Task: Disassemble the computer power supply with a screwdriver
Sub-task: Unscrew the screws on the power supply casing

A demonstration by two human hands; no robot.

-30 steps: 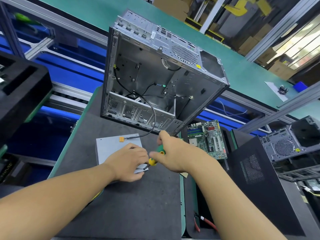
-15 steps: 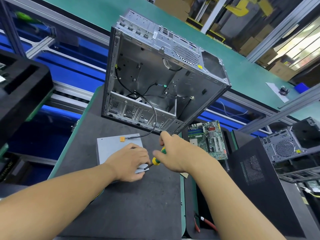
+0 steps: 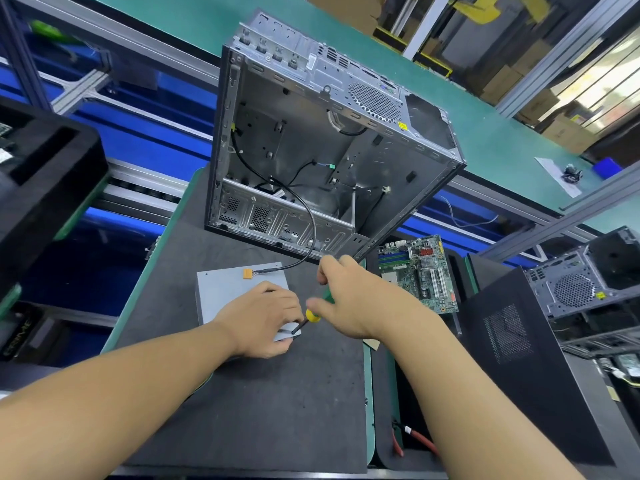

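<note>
The grey power supply (image 3: 228,292) lies flat on the dark surface (image 3: 263,410), just in front of the open computer case (image 3: 311,150). The left hand (image 3: 263,320) grips its near corner, while the right hand (image 3: 349,303) grasps the screwdriver (image 3: 313,315), tip at that corner.

Open PC case (image 3: 311,150) upright at back of dark mat (image 3: 259,410); motherboard (image 3: 419,271) just to its rt; 2nd case (image 3: 581,278) far rt.
</note>
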